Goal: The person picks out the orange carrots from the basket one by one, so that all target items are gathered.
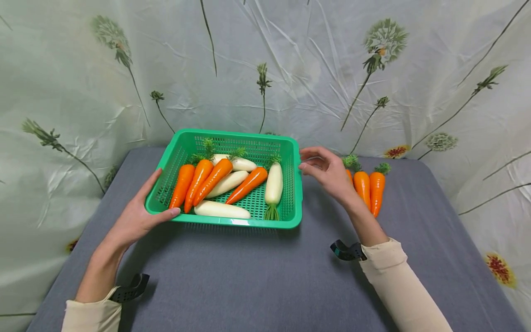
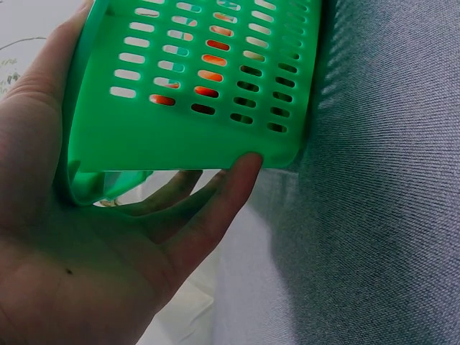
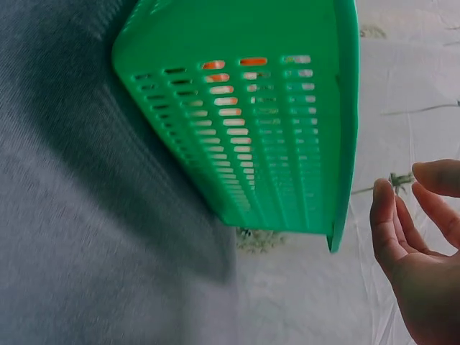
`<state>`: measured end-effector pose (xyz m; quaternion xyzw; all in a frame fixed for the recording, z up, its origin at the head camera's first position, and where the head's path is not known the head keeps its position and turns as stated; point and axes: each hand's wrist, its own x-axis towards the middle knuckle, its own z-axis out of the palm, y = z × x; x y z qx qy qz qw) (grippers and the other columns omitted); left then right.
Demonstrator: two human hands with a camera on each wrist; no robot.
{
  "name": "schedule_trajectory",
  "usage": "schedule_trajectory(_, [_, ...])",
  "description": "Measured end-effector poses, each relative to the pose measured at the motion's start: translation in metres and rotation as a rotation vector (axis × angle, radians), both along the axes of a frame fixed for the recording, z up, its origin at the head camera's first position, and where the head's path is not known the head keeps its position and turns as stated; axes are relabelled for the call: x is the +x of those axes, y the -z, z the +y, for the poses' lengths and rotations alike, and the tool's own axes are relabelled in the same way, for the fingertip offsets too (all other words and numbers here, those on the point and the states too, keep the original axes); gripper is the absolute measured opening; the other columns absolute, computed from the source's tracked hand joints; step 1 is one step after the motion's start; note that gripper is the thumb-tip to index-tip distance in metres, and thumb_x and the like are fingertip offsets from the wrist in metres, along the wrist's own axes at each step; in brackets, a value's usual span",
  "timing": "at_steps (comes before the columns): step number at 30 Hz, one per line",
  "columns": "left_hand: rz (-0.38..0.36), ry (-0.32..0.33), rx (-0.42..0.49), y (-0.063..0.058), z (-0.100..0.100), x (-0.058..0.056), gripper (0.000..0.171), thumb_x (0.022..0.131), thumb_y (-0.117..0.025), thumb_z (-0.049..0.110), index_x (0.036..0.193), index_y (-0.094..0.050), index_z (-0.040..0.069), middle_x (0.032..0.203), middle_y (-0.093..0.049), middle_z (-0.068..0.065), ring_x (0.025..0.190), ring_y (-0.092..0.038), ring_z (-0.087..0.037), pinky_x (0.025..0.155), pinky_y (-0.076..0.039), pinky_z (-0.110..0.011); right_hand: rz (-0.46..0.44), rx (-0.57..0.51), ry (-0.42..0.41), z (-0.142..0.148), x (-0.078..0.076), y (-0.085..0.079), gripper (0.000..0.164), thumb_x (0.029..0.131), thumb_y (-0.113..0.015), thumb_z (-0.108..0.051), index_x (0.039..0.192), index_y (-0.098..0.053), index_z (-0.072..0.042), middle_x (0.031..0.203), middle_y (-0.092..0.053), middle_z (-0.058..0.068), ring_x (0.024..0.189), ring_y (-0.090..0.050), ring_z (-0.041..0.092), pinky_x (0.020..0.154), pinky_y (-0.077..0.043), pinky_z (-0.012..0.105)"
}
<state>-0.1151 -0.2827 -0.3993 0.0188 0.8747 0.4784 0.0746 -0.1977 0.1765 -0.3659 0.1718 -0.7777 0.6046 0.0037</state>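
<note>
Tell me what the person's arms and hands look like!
The left hand and right hand are bare, with no gloves or rings showing. The left sleeve and right sleeve are plain cream. There's a black left wristband and a black right wristband, each with a curved piece sticking out. No cables show.

I'm remotely viewing a green basket point(image 1: 269, 223), orange carrots point(image 1: 213, 181) with green tops point(image 1: 382, 168), white radishes point(image 1: 274, 184), a plain blue-grey cloth point(image 1: 249, 276), cream sleeves point(image 1: 404, 286), black wristbands point(image 1: 129, 289), and a pale curtain point(image 1: 307, 101) that's showing green dandelions point(image 1: 386, 44) and red-yellow blooms point(image 1: 500, 269).
</note>
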Motion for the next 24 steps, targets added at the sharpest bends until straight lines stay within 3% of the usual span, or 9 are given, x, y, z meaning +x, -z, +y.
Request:
schedule_trajectory(4, [0.006, -0.004, 0.000, 0.000, 0.000, 0.000, 0.108, 0.093, -0.079, 0.028, 0.165, -0.002, 0.049, 0.171, -0.021, -0.021, 0.134, -0.040, -0.022, 0.088, -0.034, -0.004, -0.021, -0.021, -0.032, -0.010, -0.001, -0.003, 0.040, 0.099, -0.067, -0.001, 0.137, -0.058, 0.007, 0.130, -0.057, 0.029, 0.102, -0.067, 0.013, 0.089, -0.061, 0.032])
schedule_trajectory(8, [0.012, -0.001, 0.010, 0.000, 0.001, -0.001, 0.109, 0.093, -0.079, 0.026, 0.166, -0.002, 0.047, 0.171, -0.020, -0.022, 0.136, -0.039, -0.033, 0.088, -0.034, -0.004, -0.043, -0.008, -0.067, -0.021, -0.002, -0.004, 0.039, 0.099, -0.067, -0.002, 0.137, -0.059, 0.002, 0.133, -0.056, 0.027, 0.107, -0.067, 0.028, 0.095, -0.059, 0.047])
schedule_trajectory(12, [0.008, -0.003, 0.003, 0.000, 0.001, -0.001, 0.108, 0.093, -0.079, 0.027, 0.165, -0.001, 0.047, 0.172, -0.019, -0.021, 0.136, -0.040, -0.027, 0.088, -0.034, -0.004, -0.064, 0.033, -0.098, -0.031, -0.005, -0.003, 0.039, 0.099, -0.068, -0.005, 0.137, -0.060, -0.002, 0.136, -0.056, 0.025, 0.112, -0.067, 0.038, 0.098, -0.055, 0.058])
schedule_trajectory(16, [0.009, -0.007, -0.002, 0.000, 0.002, -0.001, 0.108, 0.093, -0.079, 0.028, 0.165, -0.002, 0.048, 0.171, -0.020, -0.020, 0.134, -0.040, -0.023, 0.088, -0.035, -0.004, -0.083, 0.062, -0.123, -0.041, -0.007, -0.003, 0.041, 0.098, -0.068, -0.004, 0.138, -0.059, -0.002, 0.139, -0.057, 0.023, 0.112, -0.069, 0.039, 0.098, -0.056, 0.058])
schedule_trajectory(20, [0.014, -0.005, 0.009, -0.001, 0.002, -0.002, 0.108, 0.092, -0.079, 0.028, 0.166, -0.002, 0.047, 0.172, -0.019, -0.021, 0.137, -0.039, -0.033, 0.088, -0.034, -0.004, -0.107, 0.083, -0.157, -0.052, -0.008, -0.004, 0.042, 0.100, -0.064, -0.003, 0.141, -0.056, -0.001, 0.142, -0.055, 0.026, 0.114, -0.068, 0.044, 0.097, -0.056, 0.058])
schedule_trajectory(24, [0.011, -0.007, -0.001, -0.001, 0.001, -0.002, 0.108, 0.092, -0.080, 0.028, 0.166, -0.002, 0.047, 0.171, -0.020, -0.022, 0.136, -0.040, -0.034, 0.087, -0.035, -0.005, -0.137, 0.129, -0.186, -0.061, -0.009, -0.004, 0.042, 0.101, -0.059, 0.000, 0.143, -0.055, -0.003, 0.143, -0.053, 0.028, 0.117, -0.066, 0.048, 0.096, -0.057, 0.056])
